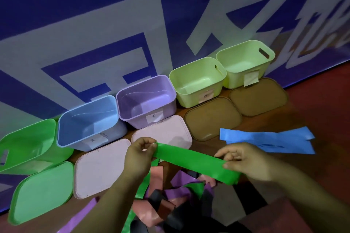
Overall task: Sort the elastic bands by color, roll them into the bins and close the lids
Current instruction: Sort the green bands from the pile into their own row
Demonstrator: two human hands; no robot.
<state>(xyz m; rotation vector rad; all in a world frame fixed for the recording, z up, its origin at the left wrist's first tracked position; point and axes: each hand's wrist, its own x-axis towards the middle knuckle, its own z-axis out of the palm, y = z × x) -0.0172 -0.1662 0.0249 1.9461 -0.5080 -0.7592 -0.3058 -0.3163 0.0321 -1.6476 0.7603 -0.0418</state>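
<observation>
Head view: left hand (138, 154) and right hand (244, 161), each grip clamped on the green band (189, 159), partly hide the pile (181, 200).

All five bins are open on top, so I can drop straight into the green bin (28, 142), blue bin (85, 119), purple bin (144, 92), near pale green bin (197, 81) and far pale green bin (246, 62). The banner (94, 24) walls off the back. A green lid (41, 193), pink lids (100, 166) (166, 132) and brown lids (212, 117) (259, 96) lie flat in front, low enough to pass over. The green band (193, 161), stretched between the left hand (140, 155) and right hand (244, 159), bars the middle. The pile of bands (170, 200) clutters the near side and the blue bands (269, 140) the right.
</observation>
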